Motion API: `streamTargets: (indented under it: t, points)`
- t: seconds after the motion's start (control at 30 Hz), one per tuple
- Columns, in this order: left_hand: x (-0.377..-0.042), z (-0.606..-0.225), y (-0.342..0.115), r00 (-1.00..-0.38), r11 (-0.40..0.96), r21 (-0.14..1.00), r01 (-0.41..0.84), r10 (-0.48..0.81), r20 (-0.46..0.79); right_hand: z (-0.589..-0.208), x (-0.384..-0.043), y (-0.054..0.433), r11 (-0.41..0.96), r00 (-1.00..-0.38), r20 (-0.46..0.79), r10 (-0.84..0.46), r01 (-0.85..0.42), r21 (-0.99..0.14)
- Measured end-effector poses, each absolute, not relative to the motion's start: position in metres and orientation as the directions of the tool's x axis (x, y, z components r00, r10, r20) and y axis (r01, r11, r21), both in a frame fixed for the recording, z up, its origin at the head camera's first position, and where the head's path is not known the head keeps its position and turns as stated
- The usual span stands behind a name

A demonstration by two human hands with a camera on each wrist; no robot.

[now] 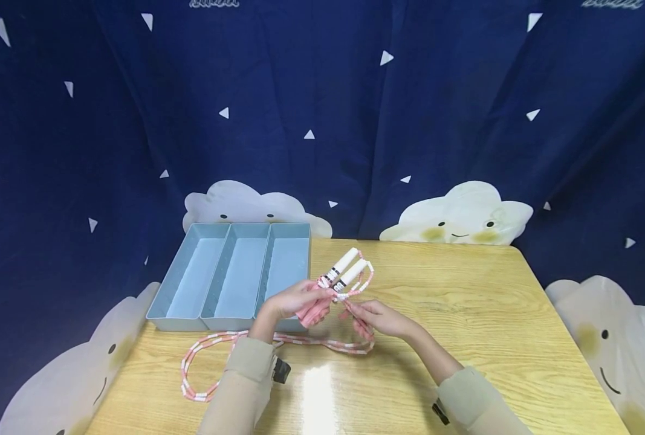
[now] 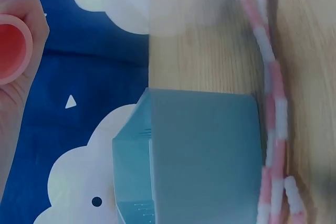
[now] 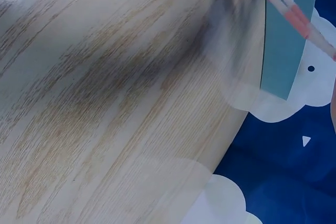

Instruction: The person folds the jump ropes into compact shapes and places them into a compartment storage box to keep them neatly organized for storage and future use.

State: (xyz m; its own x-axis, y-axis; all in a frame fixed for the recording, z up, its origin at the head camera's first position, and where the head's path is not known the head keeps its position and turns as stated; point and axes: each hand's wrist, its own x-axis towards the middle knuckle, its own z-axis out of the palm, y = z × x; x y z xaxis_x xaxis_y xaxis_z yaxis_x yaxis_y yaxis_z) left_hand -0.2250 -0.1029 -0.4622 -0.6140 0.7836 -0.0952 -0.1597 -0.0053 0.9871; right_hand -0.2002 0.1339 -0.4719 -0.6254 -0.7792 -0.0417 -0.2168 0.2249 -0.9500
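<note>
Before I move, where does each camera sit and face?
Head: worn on head, facing forward-down at left grip, right grip, blue tray; sleeves show.
Left wrist: worn there, facing tray wall and beaded rope; left grip upper left.
Right wrist: worn there, facing tabletop; only skin sliver, right edge.
Wrist views share rope and tray.

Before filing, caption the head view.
Left hand grips jump-rope handles; right hand holds the beaded cord near a blue three-section organizer.
</note>
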Motion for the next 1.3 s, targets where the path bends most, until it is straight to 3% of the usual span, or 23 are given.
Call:
streamTargets:
  t: [0.13, 0.57, 0.93, 1.3]
  points:
    - [-0.226, -0.464, -0.105, -0.645, 0.006, 0.985, -0.170, 0.755, -0.116, -0.460, -0.195, 0.135, 0.236, -0.630, -0.050, -0.775, -0.216, -0.947]
    - [-0.229, -0.464, -0.108, -0.678, 0.026, 0.989, -0.142, 0.726, -0.117, -0.476, -0.203, 0.142, 0.198, -0.623, -0.030, -0.782, -0.202, -0.959]
    - [-0.230, -0.466, -0.110, -0.704, 0.027, 0.994, -0.105, 0.704, -0.093, -0.475, -0.205, 0.145, 0.134, -0.585, 0.026, -0.811, -0.228, -0.964]
    - [-0.226, -0.455, -0.108, -0.746, 0.027, 0.996, -0.090, 0.660, -0.085, -0.476, -0.204, 0.148, 0.188, -0.683, -0.024, -0.730, -0.168, -0.968]
